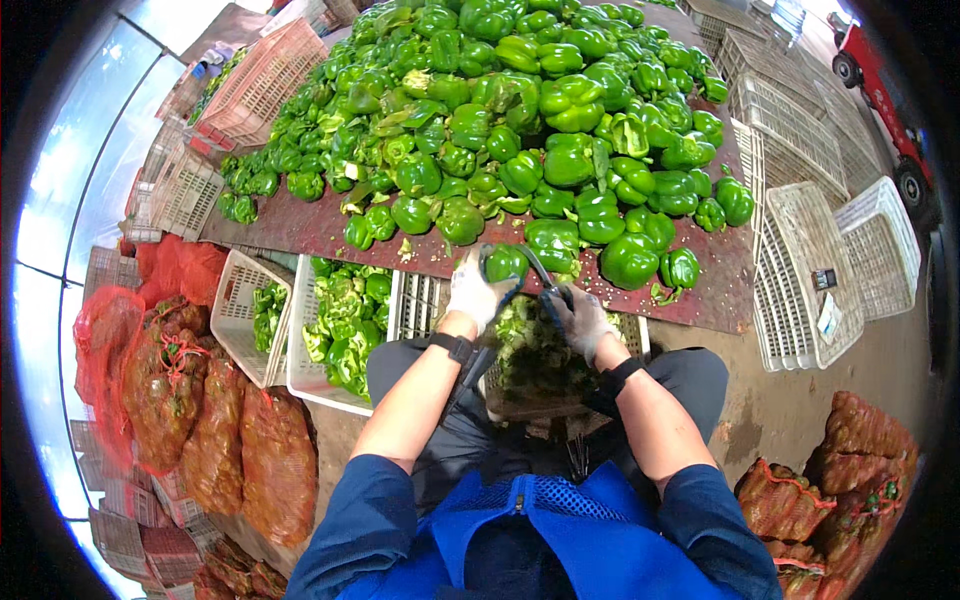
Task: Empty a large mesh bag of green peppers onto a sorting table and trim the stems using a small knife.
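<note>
At the near edge of a reddish table, my left hand, in a white glove, is closed around a green bell pepper. My gloved right hand grips a knife with a dark curved blade, which reaches up beside that pepper. Whether the blade touches it, I cannot tell. A large heap of green bell peppers covers most of the table just beyond my hands. Below them, between my knees, a crate holds pale green pepper trimmings.
White plastic crates with cut peppers stand left of my knees. Red mesh sacks lie at the left, more sacks at the lower right. Stacked crates line the right side. A red vehicle is at the far right.
</note>
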`<state>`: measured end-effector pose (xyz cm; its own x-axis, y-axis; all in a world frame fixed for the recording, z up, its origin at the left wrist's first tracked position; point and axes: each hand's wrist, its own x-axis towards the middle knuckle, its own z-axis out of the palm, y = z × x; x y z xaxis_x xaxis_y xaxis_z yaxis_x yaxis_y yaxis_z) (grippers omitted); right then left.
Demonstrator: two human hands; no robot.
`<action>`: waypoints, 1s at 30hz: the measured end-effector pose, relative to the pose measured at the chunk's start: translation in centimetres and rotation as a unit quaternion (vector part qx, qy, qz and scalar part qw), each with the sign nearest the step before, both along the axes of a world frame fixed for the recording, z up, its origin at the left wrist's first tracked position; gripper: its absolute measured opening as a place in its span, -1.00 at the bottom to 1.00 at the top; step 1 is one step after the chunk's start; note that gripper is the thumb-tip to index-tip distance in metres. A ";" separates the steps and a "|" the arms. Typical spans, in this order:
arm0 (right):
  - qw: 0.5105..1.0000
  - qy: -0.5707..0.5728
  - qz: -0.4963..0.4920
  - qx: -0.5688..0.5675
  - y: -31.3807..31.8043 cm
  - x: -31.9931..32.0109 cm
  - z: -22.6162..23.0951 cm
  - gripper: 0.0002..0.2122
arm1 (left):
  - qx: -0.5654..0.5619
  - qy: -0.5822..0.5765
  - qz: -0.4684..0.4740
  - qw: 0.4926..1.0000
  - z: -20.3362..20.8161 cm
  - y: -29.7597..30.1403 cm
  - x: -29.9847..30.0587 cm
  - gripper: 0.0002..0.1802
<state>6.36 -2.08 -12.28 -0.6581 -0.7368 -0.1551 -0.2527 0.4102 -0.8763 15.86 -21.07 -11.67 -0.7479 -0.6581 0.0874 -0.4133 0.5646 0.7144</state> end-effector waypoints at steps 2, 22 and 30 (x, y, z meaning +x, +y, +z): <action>1.000 0.003 -0.008 -0.013 -0.7 0.3 -0.3 -0.68 | 0.014 0.033 -0.002 0.999 0.1 0.4 0.4 -0.31; 0.994 0.058 0.035 0.087 -1.7 2.1 -2.3 -0.65 | 0.265 0.173 0.064 0.947 -0.2 -0.5 1.3 -0.54; 0.995 -0.017 -0.032 -0.095 -1.6 1.6 3.4 -0.67 | 0.333 0.179 -0.030 0.925 0.0 -2.1 1.5 -0.46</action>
<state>7.95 -3.72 -8.90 -0.7018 -0.7113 -0.0402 -0.2002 0.2510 -0.9471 17.32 -23.21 -11.66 -0.7868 -0.6127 -0.0740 -0.0652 -0.0367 0.9972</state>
